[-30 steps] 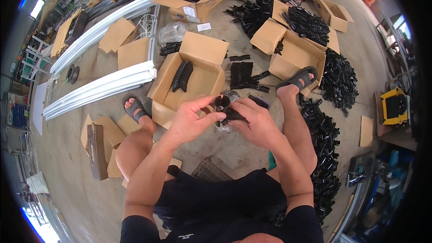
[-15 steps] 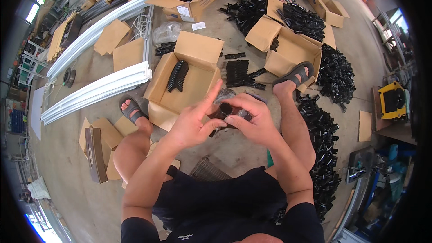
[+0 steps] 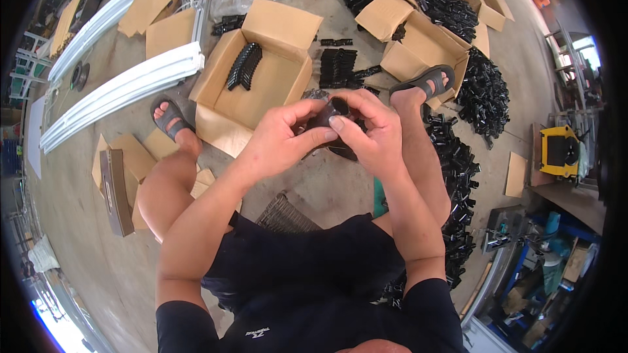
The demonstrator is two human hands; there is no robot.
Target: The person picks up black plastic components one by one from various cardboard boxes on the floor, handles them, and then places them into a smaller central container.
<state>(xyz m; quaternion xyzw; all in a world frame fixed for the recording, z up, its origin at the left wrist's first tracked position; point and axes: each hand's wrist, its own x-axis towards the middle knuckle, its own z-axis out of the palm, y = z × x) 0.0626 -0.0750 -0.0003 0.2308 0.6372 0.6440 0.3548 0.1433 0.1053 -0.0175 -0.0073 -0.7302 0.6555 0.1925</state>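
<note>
Between my hands, above the floor in front of me, is a short dark tube piece (image 3: 322, 118) with its round open end facing up. My right hand (image 3: 373, 132) grips it from the right, thumb just below the rim. From the other side my left hand (image 3: 278, 134) closes on it, fingers behind and thumb along the front. Beyond the left hand stands an open cardboard carton (image 3: 281, 23), holding a neat stack of black tube pieces (image 3: 244, 67). More black pieces (image 3: 337, 68) lie in rows on the floor to its right. Something dark beneath the held piece is mostly hidden.
A large heap of black pieces (image 3: 454, 186) runs along my right leg. A second open carton (image 3: 425, 42) stands by my right foot. White metal profiles (image 3: 124, 95) lie at the left. A dark woven-looking piece (image 3: 286, 214) is between my legs. Another person's leg shows at the far top.
My left hand, whose index finger was stretched out, has closed around the tube piece. Both hands and the piece sit slightly higher in view. The view itself has shifted.
</note>
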